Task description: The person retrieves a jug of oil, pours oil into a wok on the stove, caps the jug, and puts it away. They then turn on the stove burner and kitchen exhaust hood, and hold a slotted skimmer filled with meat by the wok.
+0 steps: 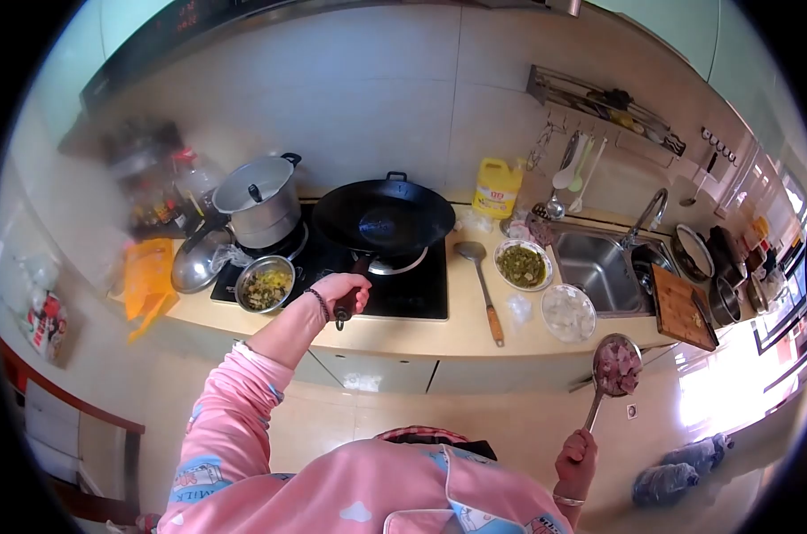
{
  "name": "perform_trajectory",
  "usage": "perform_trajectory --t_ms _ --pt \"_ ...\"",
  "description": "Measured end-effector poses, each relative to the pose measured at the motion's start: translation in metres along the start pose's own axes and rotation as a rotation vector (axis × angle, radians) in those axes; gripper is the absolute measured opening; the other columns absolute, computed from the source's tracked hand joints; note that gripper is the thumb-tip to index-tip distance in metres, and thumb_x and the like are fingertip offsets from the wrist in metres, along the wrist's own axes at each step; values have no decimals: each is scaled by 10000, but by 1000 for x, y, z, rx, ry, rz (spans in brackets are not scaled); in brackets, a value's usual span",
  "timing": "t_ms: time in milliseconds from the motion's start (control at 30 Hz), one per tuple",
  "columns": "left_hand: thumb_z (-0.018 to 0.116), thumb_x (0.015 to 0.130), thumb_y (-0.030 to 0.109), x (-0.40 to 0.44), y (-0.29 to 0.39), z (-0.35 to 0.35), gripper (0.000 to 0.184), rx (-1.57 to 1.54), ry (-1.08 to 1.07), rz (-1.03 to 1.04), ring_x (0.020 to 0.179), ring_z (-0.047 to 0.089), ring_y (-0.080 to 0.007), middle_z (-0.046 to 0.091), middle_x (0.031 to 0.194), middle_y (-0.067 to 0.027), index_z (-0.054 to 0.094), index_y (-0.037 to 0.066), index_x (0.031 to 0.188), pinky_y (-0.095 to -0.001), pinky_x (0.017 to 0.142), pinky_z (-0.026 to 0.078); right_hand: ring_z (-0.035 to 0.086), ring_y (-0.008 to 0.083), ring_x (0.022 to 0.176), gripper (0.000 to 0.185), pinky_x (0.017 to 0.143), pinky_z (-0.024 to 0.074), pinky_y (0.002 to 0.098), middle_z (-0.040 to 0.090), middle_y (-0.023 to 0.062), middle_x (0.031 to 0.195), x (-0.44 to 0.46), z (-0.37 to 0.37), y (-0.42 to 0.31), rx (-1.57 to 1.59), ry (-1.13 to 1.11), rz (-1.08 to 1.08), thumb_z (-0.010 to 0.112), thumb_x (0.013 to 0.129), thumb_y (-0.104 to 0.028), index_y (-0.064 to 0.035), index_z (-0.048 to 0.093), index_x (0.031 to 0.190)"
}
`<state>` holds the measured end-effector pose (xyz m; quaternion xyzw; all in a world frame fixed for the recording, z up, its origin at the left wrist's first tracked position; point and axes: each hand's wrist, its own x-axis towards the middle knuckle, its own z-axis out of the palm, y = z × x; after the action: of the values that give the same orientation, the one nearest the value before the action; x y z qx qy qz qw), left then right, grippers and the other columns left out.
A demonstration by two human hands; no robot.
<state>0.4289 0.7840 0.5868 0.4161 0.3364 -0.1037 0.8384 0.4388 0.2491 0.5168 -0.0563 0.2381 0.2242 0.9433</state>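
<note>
My left hand [346,292] is wrapped round the handle of a black wok [384,214], which is on the stove and looks dark and shiny inside. Out to the right, my right hand [577,458] grips the handle of a metal ladle [593,411]. Pieces of pinkish meat [618,363] fill its bowl, held in front of the counter edge. Left of the wok handle sits a metal bowl [246,299] of chopped yellow and green food. A spatula [480,283] with a wooden grip lies on the counter right of the stove.
A steel pot [259,209] stands behind the metal bowl. Right of the spatula are a plate of green food [523,265] and a white plate [568,313]. A yellow oil jug [496,188] stands by the wall. Beyond are the sink [593,271] and a cutting board [682,307] with a knife.
</note>
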Motion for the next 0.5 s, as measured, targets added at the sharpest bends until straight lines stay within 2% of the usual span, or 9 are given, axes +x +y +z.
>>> perform_trajectory --t_ms 67,167,233,300,500 --pt "530 812 65 0 0 2 164 16 10 22 464 457 -82 466 575 -5 430 74 682 -210 441 423 301 41 424 179 324 256 167 309 -46 551 2 4 0 -6 27 -15 432 906 -149 -52 448 757" --pt "526 812 60 0 -11 -1 170 99 65 69 464 462 -84 465 572 -10 430 69 672 -216 440 426 290 44 442 172 347 263 172 304 -42 563 3 10 2 -31 20 -7 428 901 -95 -60 402 735" --pt "530 809 63 0 -23 -4 186 174 117 163 459 473 -120 476 553 -35 466 41 636 -244 440 430 297 44 443 175 349 269 171 306 -44 564 6 6 -1 16 -33 74 429 901 -93 -63 398 731" --pt "537 806 107 5 -37 -11 209 196 135 216 445 493 -140 488 527 -51 485 38 616 -256 416 439 300 45 443 173 348 270 172 308 -45 564 6 11 1 0 -18 62 427 900 -92 -62 400 732" --pt "551 805 78 19 -70 -28 125 188 114 323 463 482 -103 487 593 -33 464 32 728 -241 415 426 302 44 439 175 336 264 172 303 -47 557 5 22 3 -96 51 26 420 900 -91 -65 400 728"
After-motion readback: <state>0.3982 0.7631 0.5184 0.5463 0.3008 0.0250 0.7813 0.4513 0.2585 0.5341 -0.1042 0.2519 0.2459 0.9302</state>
